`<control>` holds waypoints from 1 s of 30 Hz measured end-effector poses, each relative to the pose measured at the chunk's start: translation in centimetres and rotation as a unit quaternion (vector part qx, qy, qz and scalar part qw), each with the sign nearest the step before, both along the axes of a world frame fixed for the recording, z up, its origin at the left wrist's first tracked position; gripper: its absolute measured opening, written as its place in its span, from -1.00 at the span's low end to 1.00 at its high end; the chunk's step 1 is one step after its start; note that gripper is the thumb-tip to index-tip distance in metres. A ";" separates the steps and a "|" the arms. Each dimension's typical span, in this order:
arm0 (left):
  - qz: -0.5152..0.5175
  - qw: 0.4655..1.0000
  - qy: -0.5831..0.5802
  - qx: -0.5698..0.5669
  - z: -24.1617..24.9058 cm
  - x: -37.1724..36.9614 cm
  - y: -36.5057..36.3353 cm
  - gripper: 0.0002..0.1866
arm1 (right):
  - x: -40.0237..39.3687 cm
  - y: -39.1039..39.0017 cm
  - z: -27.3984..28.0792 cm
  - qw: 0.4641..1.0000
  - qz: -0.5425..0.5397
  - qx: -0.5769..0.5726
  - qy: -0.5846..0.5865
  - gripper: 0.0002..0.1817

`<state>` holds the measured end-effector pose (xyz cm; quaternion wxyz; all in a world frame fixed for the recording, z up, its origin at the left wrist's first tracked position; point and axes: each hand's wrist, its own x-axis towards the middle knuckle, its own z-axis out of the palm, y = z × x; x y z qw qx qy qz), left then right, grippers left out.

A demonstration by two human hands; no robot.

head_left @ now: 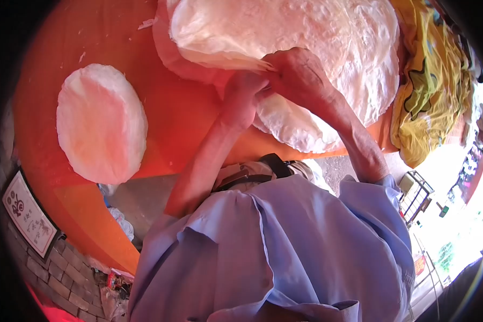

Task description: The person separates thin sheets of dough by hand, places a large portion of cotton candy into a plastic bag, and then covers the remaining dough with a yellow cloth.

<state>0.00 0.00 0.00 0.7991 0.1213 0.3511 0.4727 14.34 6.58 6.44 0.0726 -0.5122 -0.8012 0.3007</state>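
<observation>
A large, crumpled sheet of white fibrous wadding (327, 32) lies in layers over the top of the orange table. My right hand (300, 72) is closed, pinching a gathered edge of it near the middle. Right beside it, my left hand (244, 96) is closed too, its fingers against my right hand at that same edge. The fingertips of both hands are partly hidden. Below my hands, the wadding's lower layer spreads towards the table's near edge. Apart on the left lies a smaller oval pad of white wadding (102, 123), thicker at its rim than in its middle.
The orange table surface (172, 115) shows between the two pieces. Bunched yellow printed cloth (432, 96) lies at the right. A framed sign (29, 212) stands at lower left above brick paving (64, 276). A wire rack (416, 196) is at the right of my body.
</observation>
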 end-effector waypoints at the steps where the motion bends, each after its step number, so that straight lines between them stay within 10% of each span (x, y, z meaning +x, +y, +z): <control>1: 0.021 1.000 0.010 -0.014 0.1 -0.1 -0.2 -0.76 | 0.0 0.2 0.4 1.000 0.003 0.010 0.008 -0.81; 8: 0.075 0.997 -0.014 0.004 1.6 1.6 0.6 -0.86 | 0.5 2.5 4.0 0.990 0.052 0.115 -0.060 -0.81; 16: 0.065 0.984 0.142 -0.091 -0.5 -5.6 -4.3 -0.75 | 2.9 4.9 18.8 0.900 -0.200 0.387 -0.030 -0.64; 22: 0.128 0.985 0.067 -0.094 0.0 -6.6 -6.2 -0.75 | 3.0 -2.0 10.0 0.940 0.063 0.250 -0.223 -0.85; 26: 0.069 0.993 0.045 -0.087 -0.7 -7.2 -8.0 -0.62 | 1.0 -7.7 -1.0 0.985 0.089 0.025 -0.146 -0.96; 30: 0.049 0.992 -0.049 -0.102 1.2 -6.4 -9.2 -0.46 | -0.3 -10.1 0.3 0.987 0.064 0.018 -0.144 -0.94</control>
